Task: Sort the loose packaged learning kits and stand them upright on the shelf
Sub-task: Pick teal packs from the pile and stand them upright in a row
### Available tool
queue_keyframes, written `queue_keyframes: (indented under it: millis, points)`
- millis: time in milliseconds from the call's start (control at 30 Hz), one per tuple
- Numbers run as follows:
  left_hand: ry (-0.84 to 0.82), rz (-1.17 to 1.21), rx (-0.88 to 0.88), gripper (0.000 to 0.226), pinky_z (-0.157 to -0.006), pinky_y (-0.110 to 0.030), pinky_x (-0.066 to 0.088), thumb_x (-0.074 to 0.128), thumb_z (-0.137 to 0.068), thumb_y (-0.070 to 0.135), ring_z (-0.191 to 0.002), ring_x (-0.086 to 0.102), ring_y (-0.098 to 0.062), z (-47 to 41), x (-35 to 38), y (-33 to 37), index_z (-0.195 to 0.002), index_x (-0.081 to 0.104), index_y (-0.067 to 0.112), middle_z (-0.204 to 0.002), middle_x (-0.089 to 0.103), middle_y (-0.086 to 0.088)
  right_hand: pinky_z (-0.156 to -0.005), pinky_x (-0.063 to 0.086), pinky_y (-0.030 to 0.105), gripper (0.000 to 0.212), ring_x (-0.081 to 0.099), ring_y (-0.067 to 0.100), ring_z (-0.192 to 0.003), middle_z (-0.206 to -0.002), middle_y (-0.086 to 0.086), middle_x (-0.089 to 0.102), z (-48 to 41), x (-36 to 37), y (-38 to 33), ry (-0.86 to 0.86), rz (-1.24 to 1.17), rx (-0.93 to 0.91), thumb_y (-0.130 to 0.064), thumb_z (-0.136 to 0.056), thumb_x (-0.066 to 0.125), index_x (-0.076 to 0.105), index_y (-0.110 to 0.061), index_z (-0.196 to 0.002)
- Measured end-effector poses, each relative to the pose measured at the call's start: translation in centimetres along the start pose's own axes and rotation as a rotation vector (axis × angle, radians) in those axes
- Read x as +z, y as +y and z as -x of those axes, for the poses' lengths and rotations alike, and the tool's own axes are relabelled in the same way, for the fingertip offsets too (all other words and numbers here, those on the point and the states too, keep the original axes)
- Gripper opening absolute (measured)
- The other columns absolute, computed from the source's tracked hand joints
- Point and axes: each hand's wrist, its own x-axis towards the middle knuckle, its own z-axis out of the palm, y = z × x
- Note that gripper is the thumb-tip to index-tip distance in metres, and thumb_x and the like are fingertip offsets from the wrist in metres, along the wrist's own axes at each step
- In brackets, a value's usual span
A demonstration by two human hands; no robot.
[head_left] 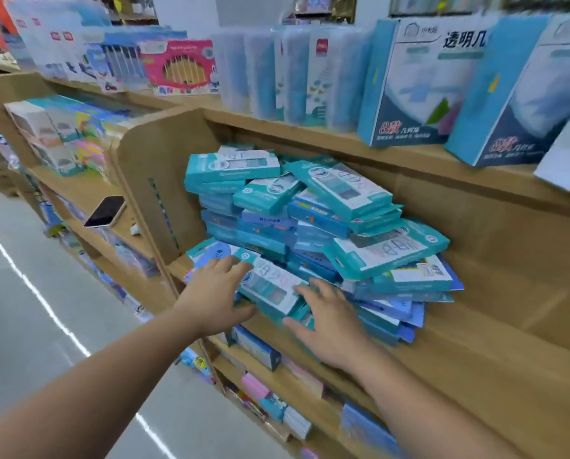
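Wooden shelf [475, 326], tiered, running along a shop aisle. The top tier carries large boxes [419, 94] in blue and white, standing upright. The nearest face reads "透明几", the rest cut off by the neighbouring box, with "8款" in red at its lower corner. The smaller lines under that are too blurred to read. On the middle tier, against the left divider, is a pile of kits [310, 210]: flat teal and blue packs with clear windows, lying crosswise and slumped, none upright. Their print is too blurred to read. The front kit [270, 286] lies tilted at the shelf's front edge, at the foot of the pile. The left hand [215, 293] grips its left end, fingers [234, 265] curled over the top and thumb under the front edge. The right hand [331, 323] is spread at the kit's right end, fingers [323, 286] straight and resting on it; I cannot tell whether the thumb bears on it. A phone [106, 212] lies dark-screened on the next bay's shelf to the left.
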Motion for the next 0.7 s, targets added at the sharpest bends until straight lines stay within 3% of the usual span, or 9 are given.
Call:
queue_keyframes:
  millis: [167, 367, 533, 700]
  points:
    - [-0.099, -0.008, 0.21, 0.093, -0.115, -0.046, 0.032, 0.056, -0.076, 0.074, -0.143, 0.03, -0.027, -3.9, 1.2, -2.9, -0.153, 0.026, 0.032, -0.16, 0.027, 0.0, -0.118, 0.026, 0.042, 0.073, 0.025, 0.025, -0.145, -0.16, -0.001, 0.023, -1.0, 1.2, -1.4, 0.036, 0.039, 0.133, -0.068, -0.088, 0.051, 0.03, -0.036, -0.151]
    - [-0.188, 0.002, 0.423, 0.099, -0.117, -0.044, 0.028, 0.058, -0.069, 0.071, -0.145, 0.021, -0.025, -7.0, 2.2, -4.5, -0.154, 0.02, 0.038, -0.164, 0.017, 0.009, -0.116, 0.029, 0.039, 0.072, 0.031, 0.021, -0.143, -0.156, -0.005, 0.034, -1.1, 2.6, -2.4, 0.09, 0.024, 0.247, -0.061, -0.086, 0.061, 0.035, -0.037, -0.149]
    - [-0.14, 0.024, 0.501, 0.099, -0.11, -0.042, 0.035, 0.061, -0.066, 0.07, -0.132, 0.032, -0.022, -8.6, 2.3, -5.1, -0.153, 0.027, 0.035, -0.155, 0.036, 0.008, -0.112, 0.029, 0.038, 0.076, 0.033, 0.016, -0.139, -0.15, -0.01, 0.04, -1.2, 2.7, -2.8, 0.141, 0.034, 0.286, -0.064, -0.081, 0.066, 0.037, -0.038, -0.147]
    - [-0.154, 0.061, 0.542, 0.106, -0.108, -0.037, 0.034, 0.064, -0.055, 0.064, -0.127, 0.039, -0.022, -9.0, 1.8, -4.8, -0.15, 0.037, 0.027, -0.14, 0.044, 0.002, -0.116, 0.027, 0.04, 0.08, 0.032, 0.013, -0.14, -0.15, -0.011, 0.039, -0.3, 2.8, -4.2, 0.178, -0.021, 0.289, -0.059, -0.079, 0.072, 0.038, -0.038, -0.147]
